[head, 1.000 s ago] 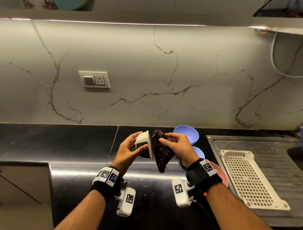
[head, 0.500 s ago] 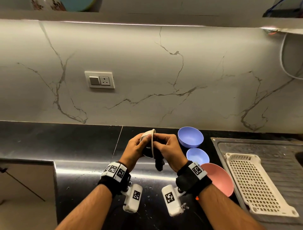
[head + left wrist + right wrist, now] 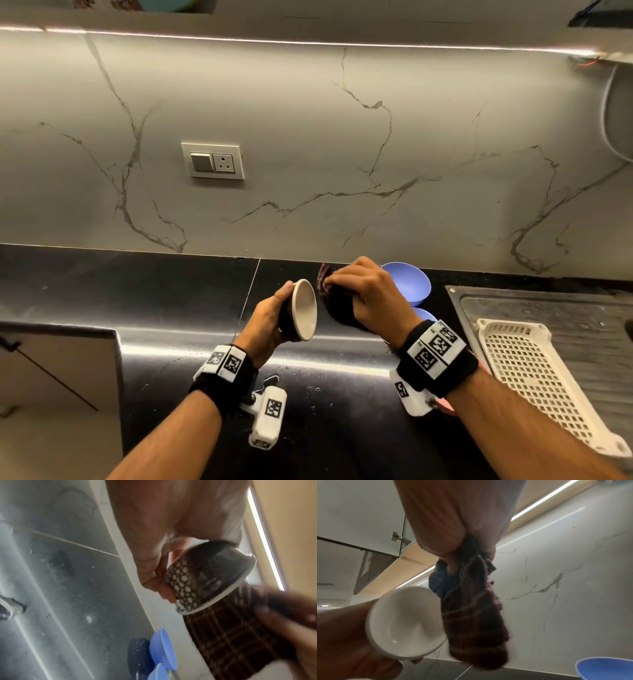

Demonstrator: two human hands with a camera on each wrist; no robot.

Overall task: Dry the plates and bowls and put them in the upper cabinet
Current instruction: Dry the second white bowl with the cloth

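Note:
My left hand (image 3: 274,311) grips a small bowl (image 3: 303,310) by its dark, white-dotted outside (image 3: 197,582), tipped on its side above the black counter. Its white inside (image 3: 406,620) faces right. Just right of the rim, my right hand (image 3: 363,294) clutches a bunched dark checked cloth (image 3: 337,306), which hangs below the fist (image 3: 474,622). Cloth and bowl stand a little apart in the head view. Two blue bowls (image 3: 409,282) sit on the counter behind my right hand, and a pink one (image 3: 450,409) is mostly hidden under my right wrist.
A white perforated drying tray (image 3: 534,373) lies on the steel drainboard (image 3: 555,308) at the right. A switch and socket plate (image 3: 213,161) is on the marble wall. The upper cabinet's underside (image 3: 308,24) with its light strip runs across the top. Water drops speckle the counter (image 3: 171,308).
Half a second ago the cloth was pressed into the bowl. Now my right hand has pulled it out to the right, and the bowl's white inside shows.

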